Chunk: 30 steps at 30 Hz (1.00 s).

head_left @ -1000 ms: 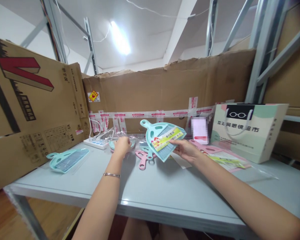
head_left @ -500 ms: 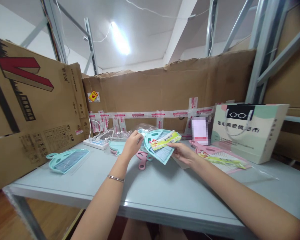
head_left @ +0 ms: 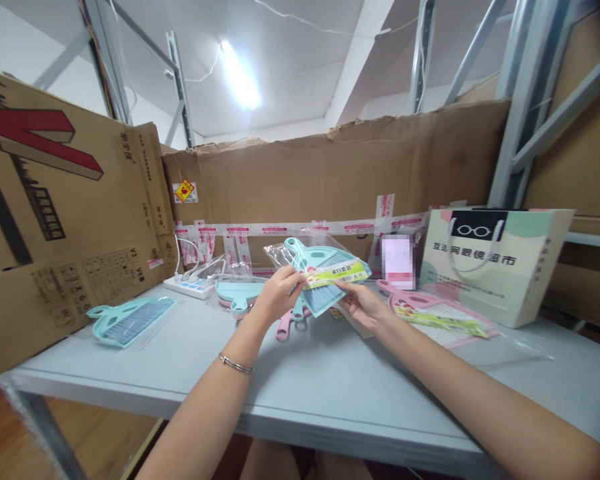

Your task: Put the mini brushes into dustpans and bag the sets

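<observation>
A light-green dustpan [head_left: 306, 248] with a blue-bristled brush [head_left: 325, 297] is held up above the table, tilted, in clear plastic. Across it lies a yellow-green label card [head_left: 336, 272]. My left hand [head_left: 281, 291] is closed at the card's left end, beside the dustpan's edge. My right hand [head_left: 364, 308] pinches the dustpan's right side at the card's lower edge, thumb on top. Behind and below are another green dustpan [head_left: 240, 288] over a pink one and a pink handle [head_left: 284, 325].
To the left lies a green dustpan set [head_left: 130, 321]; to the right, a pink dustpan set [head_left: 430, 310] with a yellow label. A paper bag [head_left: 500, 267] stands at the back right, a power strip [head_left: 190, 287] at the back left. Cardboard boxes [head_left: 300, 180] wall the table [head_left: 280, 380].
My left hand has moved from the dustpan's handle down to the label's left end. The dustpan has turned a little, and its handle now shows above my left hand.
</observation>
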Available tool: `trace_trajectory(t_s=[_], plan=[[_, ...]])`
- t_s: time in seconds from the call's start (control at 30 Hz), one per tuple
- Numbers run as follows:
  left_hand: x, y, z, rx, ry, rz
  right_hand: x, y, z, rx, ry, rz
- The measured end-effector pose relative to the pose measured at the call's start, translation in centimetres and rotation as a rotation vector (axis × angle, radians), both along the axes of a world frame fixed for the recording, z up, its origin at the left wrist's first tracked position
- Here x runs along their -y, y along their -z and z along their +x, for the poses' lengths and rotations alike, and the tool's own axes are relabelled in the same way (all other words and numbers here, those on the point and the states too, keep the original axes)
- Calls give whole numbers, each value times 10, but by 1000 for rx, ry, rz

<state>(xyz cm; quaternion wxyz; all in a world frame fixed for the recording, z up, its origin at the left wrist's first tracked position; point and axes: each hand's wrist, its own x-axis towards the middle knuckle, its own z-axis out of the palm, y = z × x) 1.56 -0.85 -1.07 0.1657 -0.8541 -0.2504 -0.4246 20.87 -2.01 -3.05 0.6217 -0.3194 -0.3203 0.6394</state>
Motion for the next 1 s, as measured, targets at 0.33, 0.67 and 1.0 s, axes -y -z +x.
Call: trace_trajectory(t_s=[0.33,0.67,1.0], plan=[[13,-13,6,760,-133,-215,6,-3,-10,-132,92,18],[5,2,6,800,265,-1196,7,-4,-7,89,-2,-26],[2,3,-6,632,343,-1269,-7,-3,25,342,11,-101]])
